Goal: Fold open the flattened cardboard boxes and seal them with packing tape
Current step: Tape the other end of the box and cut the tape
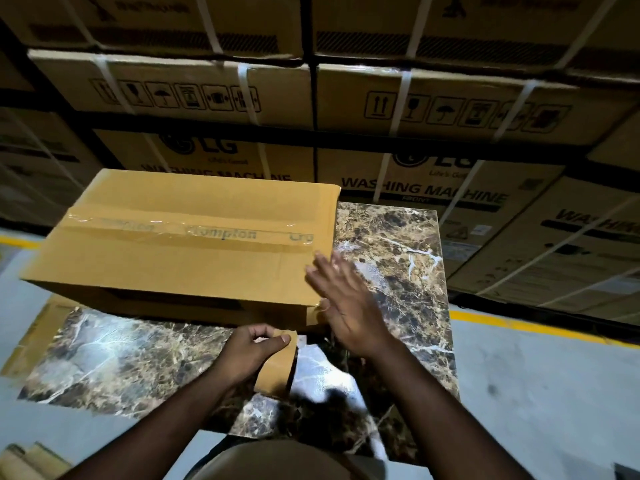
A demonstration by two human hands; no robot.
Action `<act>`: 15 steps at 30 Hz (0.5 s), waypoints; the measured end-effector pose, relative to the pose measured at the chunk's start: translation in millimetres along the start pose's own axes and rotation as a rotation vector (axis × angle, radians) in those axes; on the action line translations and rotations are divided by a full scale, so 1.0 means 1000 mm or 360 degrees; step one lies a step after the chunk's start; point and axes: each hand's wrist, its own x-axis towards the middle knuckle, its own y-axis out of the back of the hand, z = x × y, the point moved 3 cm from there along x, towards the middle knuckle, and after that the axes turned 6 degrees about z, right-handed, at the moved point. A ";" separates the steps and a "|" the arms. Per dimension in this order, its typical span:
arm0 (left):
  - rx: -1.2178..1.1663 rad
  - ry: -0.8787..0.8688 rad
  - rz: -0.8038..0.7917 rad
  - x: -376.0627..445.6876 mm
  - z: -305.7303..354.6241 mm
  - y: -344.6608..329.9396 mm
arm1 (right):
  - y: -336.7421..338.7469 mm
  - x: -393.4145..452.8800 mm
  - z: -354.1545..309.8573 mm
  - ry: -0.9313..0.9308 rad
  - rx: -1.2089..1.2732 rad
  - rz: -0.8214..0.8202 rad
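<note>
One closed brown cardboard box (180, 244) sat on the dark marble-patterned table (398, 244), its top seam covered by one strip of clear printed tape (194, 232). The right hand (341, 299) lay spread against the box's near right corner. The left hand (251, 351) pinched a roll of brown packing tape (277, 368) just in front of the box. Behind stood stacked washing machine cartons (433, 109) with white straps, and a yellow floor line (519, 323) ran alongside.
</note>
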 end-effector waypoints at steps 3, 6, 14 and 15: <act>0.0004 -0.0064 0.0010 -0.005 0.008 0.001 | -0.011 0.010 0.014 0.0296 -0.0037 0.0012; -0.0078 -0.0026 -0.0014 -0.010 0.016 0.003 | -0.015 0.013 0.024 0.0467 -0.0199 -0.0025; -0.0132 -0.0016 -0.0011 -0.028 0.038 0.010 | -0.014 0.012 0.014 0.0404 -0.0150 0.0102; -0.0132 -0.0030 -0.0022 -0.031 0.043 0.011 | -0.014 0.012 0.013 0.0397 -0.0144 0.0073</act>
